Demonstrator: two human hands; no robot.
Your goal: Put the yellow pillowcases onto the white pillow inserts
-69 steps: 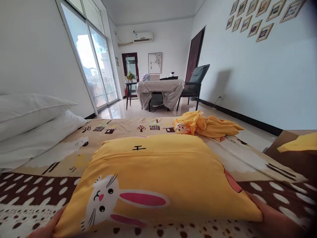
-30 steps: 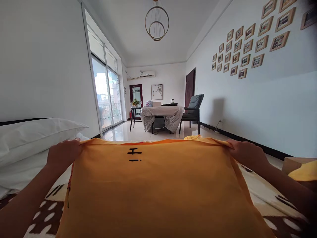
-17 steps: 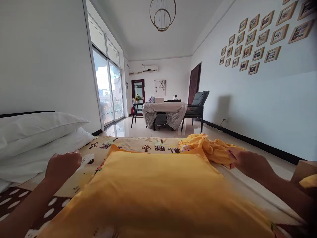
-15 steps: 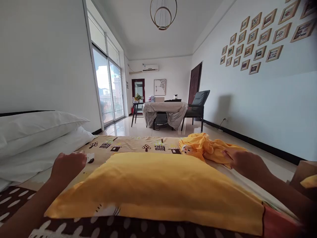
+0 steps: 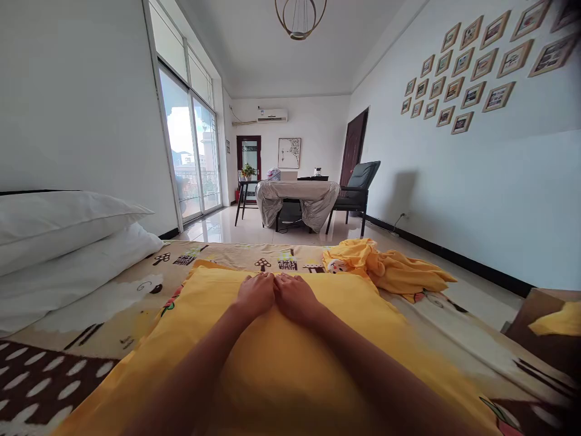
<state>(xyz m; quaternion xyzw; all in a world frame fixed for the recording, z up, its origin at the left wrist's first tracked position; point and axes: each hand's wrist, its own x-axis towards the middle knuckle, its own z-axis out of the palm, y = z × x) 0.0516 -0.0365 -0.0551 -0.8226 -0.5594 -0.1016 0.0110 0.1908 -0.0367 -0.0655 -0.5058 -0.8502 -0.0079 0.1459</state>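
Note:
A yellow pillow (image 5: 281,369) lies flat on the patterned bed sheet (image 5: 149,260), right in front of me. At the middle of its far edge, my left hand (image 5: 256,295) and my right hand (image 5: 294,297) sit side by side and touch. The fingers of both are curled down on the yellow cloth, closed on it; the fingertips are partly hidden. Beyond the pillow's far right corner is a crumpled yellow-orange cloth (image 5: 390,266) with a small face print.
White pillows (image 5: 68,260) are stacked at the left. At the right edge a brown box (image 5: 521,321) has yellow cloth (image 5: 560,321) on it. Past the bed stand a covered table (image 5: 297,191), a black chair (image 5: 361,188) and a plant (image 5: 247,172).
Both hands have come inward from far apart on either side and now meet on the pillow's far edge. The pillow looks flatter and reaches nearer to me. The view has shifted slightly.

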